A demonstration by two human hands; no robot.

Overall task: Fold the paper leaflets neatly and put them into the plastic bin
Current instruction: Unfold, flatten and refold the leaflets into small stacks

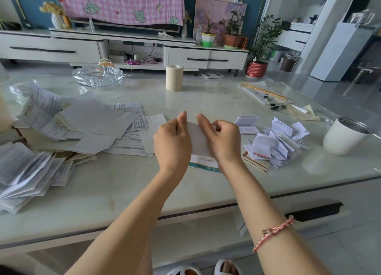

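A white leaflet [198, 139] is held up between both hands, a little above the pale marble surface [127, 184], its blank side facing the camera. The left hand [172, 143] pinches its left edge with the thumb lying along the paper, and the right hand [223, 139] grips the right edge with its fingers curled in over it, so both hands are closed on the same sheet with only a narrow strip of paper showing between them. Just beneath the hands lies a thin booklet [203, 164] with a teal border. To the left of the left hand spreads a loose heap of unfolded sheets [92, 126], some printed and some blank side up. Further left and nearer the person sits a stack of folded papers [24, 175]. To the right of the right hand lies a pile of small folded leaflets [278, 144], and past that a white mug [346, 137] with a metal inside. Beyond the hands stand a roll of tape [174, 77] and a glass ashtray [97, 76]. Off to the far right lies a ruler [265, 91] on some papers. A pink braided bracelet [274, 231] circles the right forearm.
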